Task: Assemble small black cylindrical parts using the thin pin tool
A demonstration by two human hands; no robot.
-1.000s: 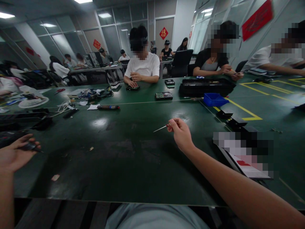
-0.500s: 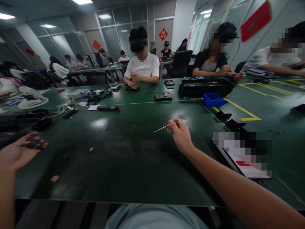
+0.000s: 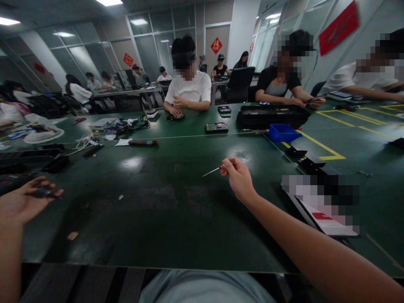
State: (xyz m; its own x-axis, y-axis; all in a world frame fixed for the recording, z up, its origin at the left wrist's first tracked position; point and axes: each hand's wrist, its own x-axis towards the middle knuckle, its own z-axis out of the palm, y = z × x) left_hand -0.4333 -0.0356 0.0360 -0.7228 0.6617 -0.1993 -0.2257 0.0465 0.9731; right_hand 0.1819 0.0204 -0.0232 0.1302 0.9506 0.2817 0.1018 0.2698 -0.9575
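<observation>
My right hand is closed round the handle of a screwdriver, held a little above the green table. Its thin metal shaft points left and slightly down; most of the handle is covered by my fingers. At the left edge, palm turned up, my left hand has its fingers curled around a small dark piece with a pointed end. Its exact kind is not clear. A black casing lies just beyond that hand.
A pen-like electric screwdriver lies ahead, with a hard drive farther off. To the right are a blue tray, black brackets and a partly blurred booklet. Co-workers sit across the table, one in a white shirt.
My left hand has shifted slightly to the right, and the dark piece in it has turned so its pointed end shows more. My right hand and the screwdriver have hardly moved.
</observation>
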